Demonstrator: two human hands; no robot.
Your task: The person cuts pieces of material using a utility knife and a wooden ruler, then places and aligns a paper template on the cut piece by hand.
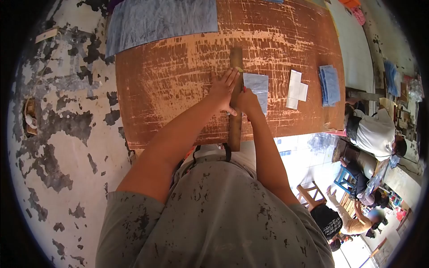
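A long, dark straightedge (235, 129) lies on the worn brown board (170, 76), one end reaching past the board's near edge. My left hand (222, 91) presses down on it, fingers stretched out and thumb spread. Just right of the straightedge, my right hand (248, 102) is closed around a slim tool (244, 89) with a red part showing; its tip is hidden, so its exact kind is unclear. Beside and partly under the right hand lies a grey-blue sheet (257, 82), its left side along the straightedge. A small yellow spot shows near my left fingertips.
A large grey-blue sheet (163, 20) covers the far left of the board. To the right lie white pieces (295, 89) and a stack of blue pieces (329, 85). A peeling wall (67, 134) stands at left. Several people sit at lower right, near a blue stool (344, 178).
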